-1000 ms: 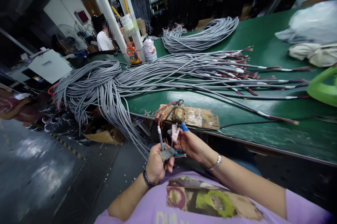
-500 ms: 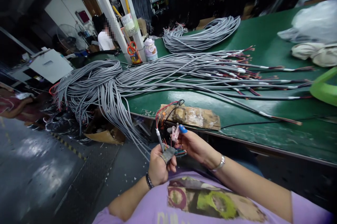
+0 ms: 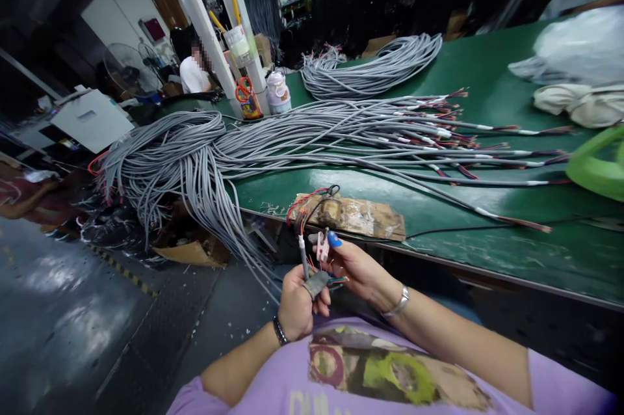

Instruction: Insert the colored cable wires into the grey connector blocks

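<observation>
My left hand (image 3: 298, 304) is closed around a grey cable (image 3: 303, 255), its thumb wrapped in grey tape. The cable stands nearly upright, with a white band and loose coloured wires at its top, near the left end of a worn wooden board (image 3: 373, 216). More thin coloured wires (image 3: 338, 280) stick out beside the left fingers. Close by on the right, my right hand (image 3: 358, 275) pinches a small pink clip (image 3: 322, 249); a blue cover sits on one fingertip. The palm side of the right fingers is partly hidden.
A long bundle of grey cables (image 3: 292, 132) with stripped ends lies across the green table (image 3: 487, 207) and hangs off its left side. Behind it are a coiled bundle (image 3: 375, 70) and a lilac bottle (image 3: 278, 93). A green plastic object (image 3: 597, 168) sits far right.
The cable in my left hand has swung right and more upright, its wire ends now up by the board's left end. My right hand with the pink clip has shifted slightly left.
</observation>
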Demonstrator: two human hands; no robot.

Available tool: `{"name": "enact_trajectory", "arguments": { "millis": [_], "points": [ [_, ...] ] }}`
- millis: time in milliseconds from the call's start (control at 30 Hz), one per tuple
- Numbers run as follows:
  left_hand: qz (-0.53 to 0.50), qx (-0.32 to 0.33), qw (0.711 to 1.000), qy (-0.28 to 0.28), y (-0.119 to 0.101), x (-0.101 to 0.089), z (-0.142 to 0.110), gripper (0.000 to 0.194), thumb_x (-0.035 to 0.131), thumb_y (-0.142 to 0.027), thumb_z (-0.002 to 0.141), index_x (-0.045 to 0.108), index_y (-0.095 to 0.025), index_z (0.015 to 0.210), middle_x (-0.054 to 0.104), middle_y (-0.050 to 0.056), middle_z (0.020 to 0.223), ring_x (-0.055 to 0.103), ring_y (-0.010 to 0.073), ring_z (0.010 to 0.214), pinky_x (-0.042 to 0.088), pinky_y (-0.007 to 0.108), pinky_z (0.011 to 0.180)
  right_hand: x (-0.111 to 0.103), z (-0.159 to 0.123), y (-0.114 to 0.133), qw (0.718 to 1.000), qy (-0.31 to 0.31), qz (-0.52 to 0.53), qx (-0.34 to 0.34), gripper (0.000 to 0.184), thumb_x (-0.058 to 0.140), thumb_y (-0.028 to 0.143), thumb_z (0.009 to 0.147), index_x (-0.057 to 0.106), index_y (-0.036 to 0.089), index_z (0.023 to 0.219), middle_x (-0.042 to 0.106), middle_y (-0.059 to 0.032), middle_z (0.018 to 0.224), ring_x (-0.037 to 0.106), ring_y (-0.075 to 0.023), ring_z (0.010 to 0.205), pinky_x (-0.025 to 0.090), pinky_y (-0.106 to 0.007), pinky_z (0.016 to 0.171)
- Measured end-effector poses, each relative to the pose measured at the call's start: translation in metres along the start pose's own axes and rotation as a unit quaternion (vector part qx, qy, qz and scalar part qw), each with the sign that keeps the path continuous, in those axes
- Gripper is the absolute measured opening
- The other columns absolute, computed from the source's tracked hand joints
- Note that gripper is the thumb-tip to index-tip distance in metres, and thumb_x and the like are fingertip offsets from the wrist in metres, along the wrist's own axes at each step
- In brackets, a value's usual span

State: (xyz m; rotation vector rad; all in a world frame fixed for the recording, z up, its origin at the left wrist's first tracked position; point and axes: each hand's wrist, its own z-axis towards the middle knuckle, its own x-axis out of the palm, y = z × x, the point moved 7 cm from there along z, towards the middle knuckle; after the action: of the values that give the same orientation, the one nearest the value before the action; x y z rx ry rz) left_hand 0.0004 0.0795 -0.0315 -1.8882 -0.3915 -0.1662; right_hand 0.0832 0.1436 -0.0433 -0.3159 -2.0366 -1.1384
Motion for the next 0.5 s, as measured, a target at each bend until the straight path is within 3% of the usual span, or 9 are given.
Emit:
{"name": "enact_trajectory", "arguments": {
  "millis": [200,500],
  "points": [
    [-0.006,0.001,1.000,-0.017,-0.001,-0.003,-0.001,0.038,0.073,-0.047,0.064,0.050,-0.017,0.067,0.056,-0.003,0.042,0.041,0.0056,0.026,0.022,0.015,0.027,0.004,-0.003,0.000,1.000,0.000,-0.002,0.010,0.033,0.071,0.049,0.070,0.067,0.017,0.070,0.062,-0.0019,0.067,0.054,-0.0113,0.058,0.044,-0.023,0.055],
    [-0.030,-0.005,1.000,-0.003,0.003,-0.012,-0.012,0.039,0.076,-0.046,0.061,0.051,-0.017,0.070,0.057,-0.002,0.042,0.044,0.0069,0.026,0.024,0.014,0.027,0.005,-0.005,0.001,1.000,0.004,0.020,0.020,0.028,0.067,0.046,0.075,0.067,0.019,0.078,0.063,-0.0018,0.069,0.054,-0.0116,0.060,0.045,-0.023,0.055]
  ]
}}
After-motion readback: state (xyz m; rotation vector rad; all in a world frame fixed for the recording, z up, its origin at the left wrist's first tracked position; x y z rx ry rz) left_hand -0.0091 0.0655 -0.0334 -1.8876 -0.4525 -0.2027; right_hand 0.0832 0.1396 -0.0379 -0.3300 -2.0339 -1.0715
